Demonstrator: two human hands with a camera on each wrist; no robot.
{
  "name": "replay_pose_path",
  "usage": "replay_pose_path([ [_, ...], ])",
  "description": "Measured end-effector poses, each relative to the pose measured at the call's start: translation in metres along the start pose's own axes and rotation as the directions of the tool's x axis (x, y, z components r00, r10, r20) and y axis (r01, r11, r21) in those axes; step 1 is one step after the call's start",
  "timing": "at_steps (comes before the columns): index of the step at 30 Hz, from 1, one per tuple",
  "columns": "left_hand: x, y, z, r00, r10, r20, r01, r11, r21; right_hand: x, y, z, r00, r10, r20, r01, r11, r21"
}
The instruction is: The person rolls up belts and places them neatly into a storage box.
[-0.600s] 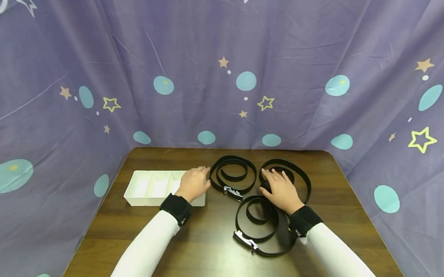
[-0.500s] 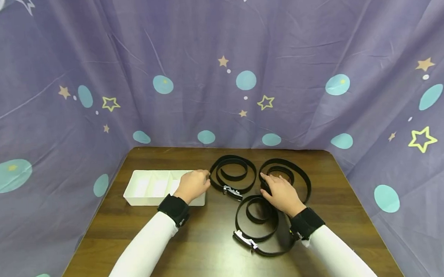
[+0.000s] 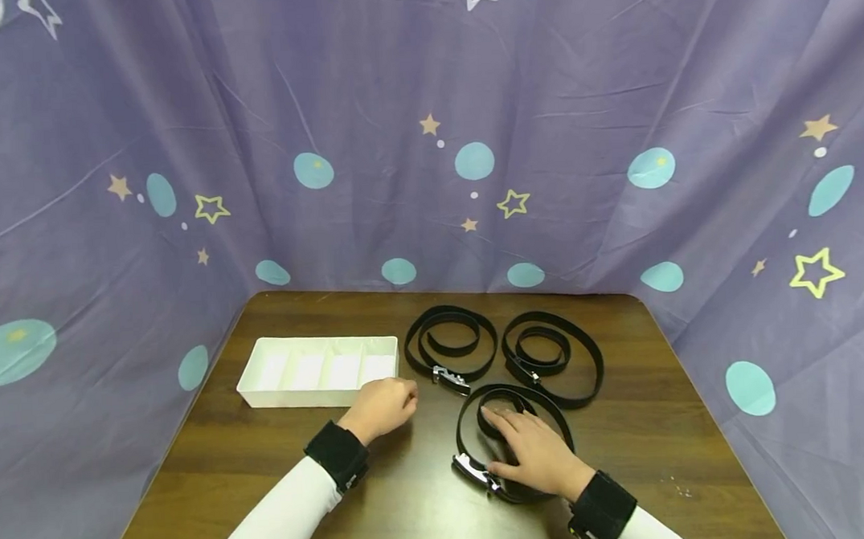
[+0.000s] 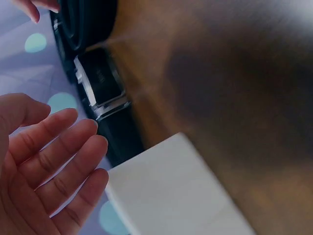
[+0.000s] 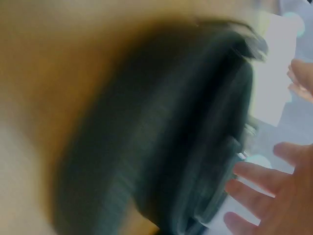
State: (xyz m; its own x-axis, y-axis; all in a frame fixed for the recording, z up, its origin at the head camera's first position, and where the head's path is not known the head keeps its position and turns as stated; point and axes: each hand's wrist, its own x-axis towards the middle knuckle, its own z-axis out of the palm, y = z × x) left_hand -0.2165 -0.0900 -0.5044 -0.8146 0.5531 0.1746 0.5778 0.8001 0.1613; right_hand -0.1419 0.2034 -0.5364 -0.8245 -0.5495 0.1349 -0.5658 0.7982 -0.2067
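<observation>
Three black belts with silver buckles lie coiled on the table. My right hand (image 3: 534, 454) is spread over the front belt (image 3: 458, 431), fingers fairly straight, its palm hiding part of the coil. In the right wrist view that black belt (image 5: 112, 137) is blurred, with the fingertips right by its edge. My left hand (image 3: 380, 410), holding nothing, hovers at the front right corner of the white divided tray (image 3: 300, 396). Its fingers look loosely bent in the left wrist view, near a belt buckle (image 4: 100, 78). The back left belt (image 3: 495, 343) and back right belt (image 3: 599, 365) stand untouched.
The brown wooden table (image 3: 217, 480) ends at the back against a purple curtain (image 3: 392, 191) with stars and blue ovals. The tray, split into several compartments, stands at the back left, beside the back left belt.
My right hand has left the back right belt and come toward me to the front belt. My left hand has drawn back from the tray's far right side to its near corner.
</observation>
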Motion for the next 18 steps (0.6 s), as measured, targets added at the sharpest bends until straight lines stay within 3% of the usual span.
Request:
replay_pose_path([
  [3, -0.007, 0.001, 0.014, 0.999, 0.021, 0.029, -0.021, 1.0, -0.007, -0.008, -0.007, 0.017, 0.999, -0.004, 0.038, 0.003, 1.0, 0.008],
  [7, -0.014, -0.001, 0.026, 0.998, 0.016, 0.063, -0.016, 1.0, -0.002, -0.013, -0.021, 0.03, 1.0, -0.016, 0.004, 0.016, 1.0, -0.023],
  [12, -0.02, -0.003, 0.03, 0.996, -0.006, 0.094, 0.006, 1.0, -0.003, -0.009, -0.039, 0.035, 0.996, -0.052, -0.07, 0.046, 0.996, -0.082],
  [18, -0.025, -0.005, 0.032, 0.997, -0.006, 0.081, 0.008, 0.999, -0.031, 0.0, -0.062, 0.037, 0.998, -0.033, -0.058, 0.029, 0.997, -0.071],
])
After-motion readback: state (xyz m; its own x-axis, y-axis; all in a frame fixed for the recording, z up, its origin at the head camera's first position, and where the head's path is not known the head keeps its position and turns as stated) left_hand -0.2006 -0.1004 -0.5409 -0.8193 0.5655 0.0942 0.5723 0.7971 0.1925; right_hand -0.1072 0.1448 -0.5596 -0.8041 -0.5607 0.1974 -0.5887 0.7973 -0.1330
